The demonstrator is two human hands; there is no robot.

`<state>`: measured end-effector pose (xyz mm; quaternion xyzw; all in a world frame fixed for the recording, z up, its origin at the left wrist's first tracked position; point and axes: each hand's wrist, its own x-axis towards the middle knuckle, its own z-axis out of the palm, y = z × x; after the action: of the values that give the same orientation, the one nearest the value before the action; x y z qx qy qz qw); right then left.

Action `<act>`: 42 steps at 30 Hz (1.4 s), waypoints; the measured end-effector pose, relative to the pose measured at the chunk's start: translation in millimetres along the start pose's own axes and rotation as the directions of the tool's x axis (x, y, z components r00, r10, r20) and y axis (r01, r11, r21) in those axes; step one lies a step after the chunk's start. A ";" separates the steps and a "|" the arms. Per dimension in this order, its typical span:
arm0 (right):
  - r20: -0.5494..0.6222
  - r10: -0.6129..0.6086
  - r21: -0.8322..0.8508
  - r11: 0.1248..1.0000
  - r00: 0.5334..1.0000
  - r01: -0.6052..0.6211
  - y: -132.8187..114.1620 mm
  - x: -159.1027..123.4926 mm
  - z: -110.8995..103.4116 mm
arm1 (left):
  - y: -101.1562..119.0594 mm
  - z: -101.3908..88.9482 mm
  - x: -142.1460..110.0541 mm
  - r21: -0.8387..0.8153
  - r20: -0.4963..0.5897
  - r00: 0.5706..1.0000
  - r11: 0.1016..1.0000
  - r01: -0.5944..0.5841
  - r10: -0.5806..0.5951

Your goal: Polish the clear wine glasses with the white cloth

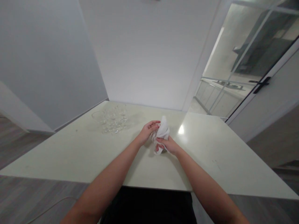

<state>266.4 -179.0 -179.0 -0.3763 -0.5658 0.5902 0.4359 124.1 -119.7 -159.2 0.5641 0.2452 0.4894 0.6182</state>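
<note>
A bunched white cloth [164, 128] is between my two hands, a little above the pale table. My right hand [170, 145] grips its lower part, with folds hanging below the fingers. On the cloth's left side, my left hand [149, 130] has its fingers curled against the fabric. Whether a clear object is wrapped inside the cloth or held behind the left fingers, I cannot make out. To the left, apart from both hands, stands a group of several clear glass vessels [113, 119], their outlines faint against the tabletop.
The glossy pale table [77, 158] meets a white wall [144, 56] at the back. A glazed door with a black handle [262, 84] is at the right. A thin cable [53, 205] lies on the grey floor at the lower left.
</note>
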 end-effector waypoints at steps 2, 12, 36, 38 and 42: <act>0.169 0.057 0.060 0.996 0.984 -0.068 -2.3 -3.3 0.2 | 2.0 1.1 -1.8 -0.050 0.065 0.997 0.998 0.036 -0.032; -0.052 -0.021 -0.076 0.997 0.998 0.017 4.4 4.3 0.8 | -3.1 -1.8 -0.6 0.047 0.039 0.998 0.997 -0.054 0.052; -0.053 0.048 0.317 0.948 0.997 -0.029 -8.3 5.0 -3.2 | 4.3 -7.7 4.7 -0.108 -0.117 0.988 0.988 -0.114 0.101; -0.326 0.031 0.380 0.919 0.945 0.101 -7.7 13.1 -10.0 | 6.3 -14.5 8.4 -0.108 -0.260 0.955 0.978 -0.177 0.144; -0.490 0.159 0.496 0.860 0.857 0.123 -9.4 18.9 -23.7 | 7.5 -23.2 11.9 -0.116 -0.475 0.857 0.952 -0.284 0.198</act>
<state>283.1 -153.3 -170.5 -0.3964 -0.2481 0.6004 0.6487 106.6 -99.5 -154.9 0.4000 0.2652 0.7027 0.5253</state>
